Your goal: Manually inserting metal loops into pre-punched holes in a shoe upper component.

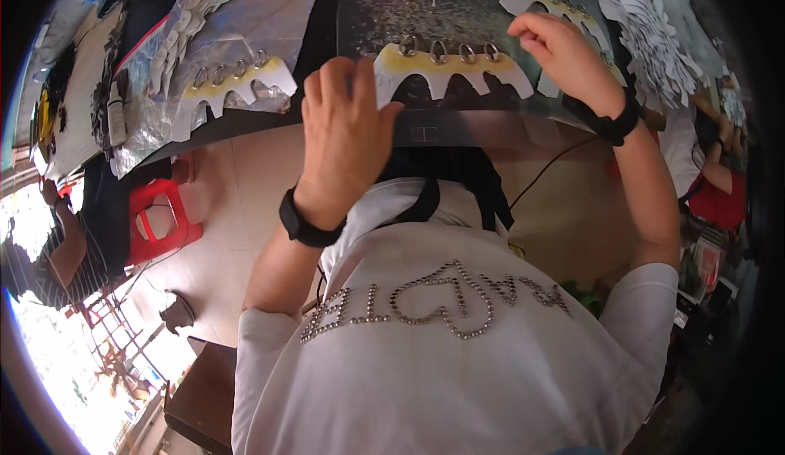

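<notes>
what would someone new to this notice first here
Probably the heart of shiny studs across the front of the wearer's white shirt, filling the lower middle. Next comes the scalloped white piece with a yellowish band, on the dark table between the left hand and right hand. The bright red stool stands out on the floor at left.

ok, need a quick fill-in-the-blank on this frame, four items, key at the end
1. The left hand is at the ____ end of the central white scalloped strip.
2. That strip carries ____ metal rings.
3. Both wristbands are coloured ____.
4. The plastic stool is coloured ____.

Missing words: left; four; black; red.
</notes>
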`<action>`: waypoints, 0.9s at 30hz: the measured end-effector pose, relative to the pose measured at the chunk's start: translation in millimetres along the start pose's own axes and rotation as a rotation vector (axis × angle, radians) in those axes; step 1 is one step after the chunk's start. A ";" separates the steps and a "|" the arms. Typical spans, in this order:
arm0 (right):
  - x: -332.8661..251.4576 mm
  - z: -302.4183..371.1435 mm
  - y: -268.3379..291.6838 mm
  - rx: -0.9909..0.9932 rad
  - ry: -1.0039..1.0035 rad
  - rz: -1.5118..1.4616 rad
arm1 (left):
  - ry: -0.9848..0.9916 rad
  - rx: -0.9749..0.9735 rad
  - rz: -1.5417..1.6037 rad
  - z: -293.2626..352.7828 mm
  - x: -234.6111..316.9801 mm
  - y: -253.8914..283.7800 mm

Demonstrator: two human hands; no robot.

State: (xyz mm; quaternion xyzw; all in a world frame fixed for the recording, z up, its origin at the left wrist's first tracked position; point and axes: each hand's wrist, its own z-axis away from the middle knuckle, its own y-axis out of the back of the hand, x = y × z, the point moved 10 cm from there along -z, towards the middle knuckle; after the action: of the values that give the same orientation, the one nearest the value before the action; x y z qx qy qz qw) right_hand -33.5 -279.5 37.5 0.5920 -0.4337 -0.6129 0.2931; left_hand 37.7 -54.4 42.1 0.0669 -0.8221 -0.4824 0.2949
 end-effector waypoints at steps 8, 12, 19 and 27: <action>9.6 29.8 -26.1 0.128 -0.079 -0.050 | -0.017 -0.027 0.050 -1.9 -14.4 -25.5; 14.8 30.6 -28.7 0.100 -0.145 -0.132 | 0.060 -0.081 0.129 -3.9 -21.4 -31.4; 12.5 36.9 -16.6 -0.014 -0.311 -0.281 | 0.329 -0.140 0.488 -11.9 -40.6 -21.9; -27.5 13.4 -14.7 -0.127 -0.168 -0.630 | 0.093 -0.059 0.377 -29.9 -34.3 49.6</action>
State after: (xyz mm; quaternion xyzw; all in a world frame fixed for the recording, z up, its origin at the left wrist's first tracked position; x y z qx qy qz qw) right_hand -40.9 -246.4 36.5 0.6249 -0.2129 -0.7458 0.0890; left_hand 90.8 -37.3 79.8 -0.0748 -0.7912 -0.4387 0.4195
